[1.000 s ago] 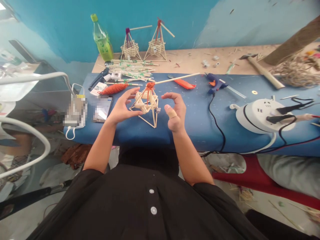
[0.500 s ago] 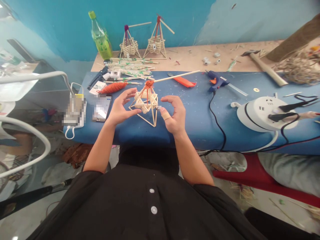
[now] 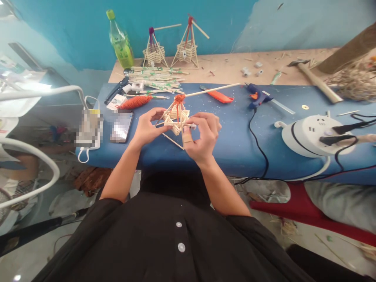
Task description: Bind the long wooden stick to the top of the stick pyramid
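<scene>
Stick tower [image 3: 177, 116] stands on the blue table [image 3: 235, 133] close to its near edge, between both hands, with its orange yarn binding [image 3: 179, 98] at the apex. Left hand [image 3: 146, 128] grasps the tower's left side with thumb and fingertips. Right hand [image 3: 203, 136] closes on its right side, fingers curled over the frame and bandaged thumb against the near edge.

No text, brand or number can be read anywhere. The green label on the bottle [image 3: 120, 43], far beyond the left hand [image 3: 147, 127], and the green print on the wrapped sticks [image 3: 155, 78], beyond the stick frame [image 3: 176, 117] gripped by that hand and the right hand [image 3: 202, 135], are too small to make out. The phone [image 3: 121, 127] just left of the left hand and the pack [image 3: 89, 129] further left are blurred, and the small card [image 3: 114, 102] beyond that hand shows only unreadable marks.
</scene>
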### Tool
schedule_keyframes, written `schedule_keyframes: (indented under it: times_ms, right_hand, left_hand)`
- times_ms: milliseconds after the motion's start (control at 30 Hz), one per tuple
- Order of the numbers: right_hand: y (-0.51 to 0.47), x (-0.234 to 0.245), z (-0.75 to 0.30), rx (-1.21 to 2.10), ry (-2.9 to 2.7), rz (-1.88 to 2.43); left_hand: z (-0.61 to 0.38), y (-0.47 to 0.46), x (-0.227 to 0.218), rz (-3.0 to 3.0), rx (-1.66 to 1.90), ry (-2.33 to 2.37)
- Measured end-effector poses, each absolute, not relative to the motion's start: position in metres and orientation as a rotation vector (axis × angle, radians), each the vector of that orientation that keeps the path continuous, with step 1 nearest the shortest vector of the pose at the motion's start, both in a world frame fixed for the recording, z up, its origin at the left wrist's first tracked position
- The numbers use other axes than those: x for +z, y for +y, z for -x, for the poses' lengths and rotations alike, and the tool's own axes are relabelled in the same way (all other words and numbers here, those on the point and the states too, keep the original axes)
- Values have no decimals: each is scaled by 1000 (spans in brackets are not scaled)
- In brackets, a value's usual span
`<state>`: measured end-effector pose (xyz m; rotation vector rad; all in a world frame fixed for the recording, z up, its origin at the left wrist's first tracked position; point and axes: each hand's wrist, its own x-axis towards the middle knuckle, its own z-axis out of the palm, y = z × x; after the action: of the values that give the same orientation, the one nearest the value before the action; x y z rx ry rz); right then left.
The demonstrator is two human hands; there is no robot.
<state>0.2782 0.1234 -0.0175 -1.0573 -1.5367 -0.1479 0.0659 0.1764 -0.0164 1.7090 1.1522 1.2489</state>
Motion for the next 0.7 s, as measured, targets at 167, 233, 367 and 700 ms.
schedule_keyframes:
  times_ms: [167,233,367,700]
  right_hand:
    - [126,-9,-267,-541,-1606,1144]
    - [127,-7,-260,-667,-1570,1126]
    - [128,-6,-248,-657,-1514,1245]
    - [128,-2,-233,-293,-1519,1402]
  left_hand:
    - [-66,176,-16,-1698,1278,1148]
    - [-65,175,-14,-1672,1261,1155]
    - [-61,176,-8,-1650,1184,1188]
    - [-59,179,-8,-1548,1127,1165]
